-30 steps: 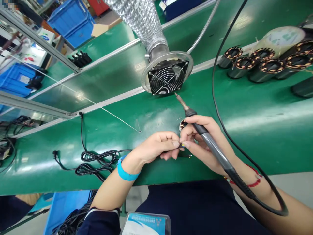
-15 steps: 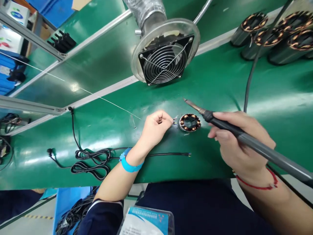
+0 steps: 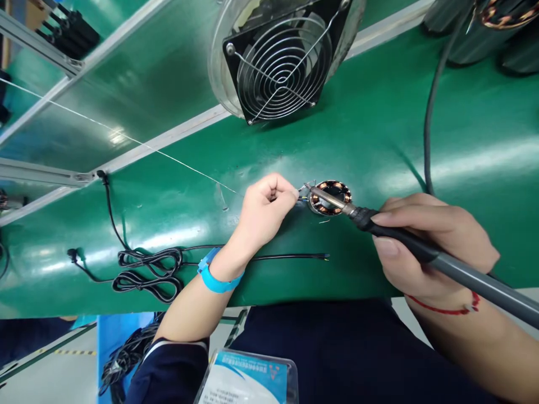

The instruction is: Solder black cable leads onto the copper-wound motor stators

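My left hand (image 3: 267, 210) is closed in a pinch around thin wires (image 3: 302, 198) at the left side of a small motor stator (image 3: 334, 186). The stator lies flat, a ring of copper coils. A thin pale strand (image 3: 189, 166) runs from the upper left into this hand; its hold on it is hidden. My right hand (image 3: 435, 247) grips a soldering iron (image 3: 458, 270) by its dark handle. Its metal tip crosses over the stator and appears at the wire ends, just right of my left fingertips. Whether it touches them I cannot tell.
A fan with a wire guard (image 3: 282, 81) hangs above the green bench (image 3: 379, 146). Coiled black power cords (image 3: 147, 283) lie at left, their stripped ends near my left forearm. Larger stators (image 3: 484, 42) stand at upper right, beside a hanging dark cable (image 3: 429, 112).
The soldering iron has moved left and down, from above the stator to the wire ends. My left hand keeps its pinch. The camera view has shifted closer to the bench.
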Available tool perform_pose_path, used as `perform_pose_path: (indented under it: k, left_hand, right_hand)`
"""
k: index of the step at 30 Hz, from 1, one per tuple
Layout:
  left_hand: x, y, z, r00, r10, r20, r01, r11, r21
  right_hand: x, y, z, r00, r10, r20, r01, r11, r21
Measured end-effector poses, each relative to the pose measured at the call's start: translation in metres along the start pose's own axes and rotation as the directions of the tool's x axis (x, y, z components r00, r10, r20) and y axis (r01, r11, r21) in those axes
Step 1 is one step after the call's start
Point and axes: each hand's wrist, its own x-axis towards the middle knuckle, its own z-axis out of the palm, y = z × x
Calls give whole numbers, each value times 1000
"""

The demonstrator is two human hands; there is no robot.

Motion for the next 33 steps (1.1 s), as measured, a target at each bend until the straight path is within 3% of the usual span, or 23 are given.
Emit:
perform_pose_path:
  k: [9, 14, 20, 24, 27, 30, 33]
  left_hand:
    - [0, 2, 0, 1000, -1, -3, 1, 1000, 1]
    - [1, 2, 1, 1000, -15, 1, 15, 1000, 4]
    - [1, 3, 2, 1000, -13, 0, 13, 1000, -8]
    - [1, 3, 1, 1000, -8, 8, 8, 1000, -27]
    - [1, 3, 1, 1000, -5, 9, 6, 1000, -29]
    - [1, 3, 1, 1000, -8, 16, 8, 1000, -20]
    - [0, 3, 0, 1000, -6, 25, 6, 1000, -11]
  right_hand:
    - [0, -3, 0, 998, 44, 39, -43, 999, -18]
    - [0, 1, -1, 1000, -13, -18, 12, 999, -35]
    - [0, 2, -1, 1000, 1, 24, 2, 993, -117]
    - [1, -7, 0, 998, 43, 47, -30, 965, -260]
    - [8, -16, 1, 987, 156, 46, -136, 948, -289]
    - [19, -20, 3, 945, 302, 125, -261, 928, -265]
    - [28, -16, 8, 920, 329, 213, -255, 915, -312]
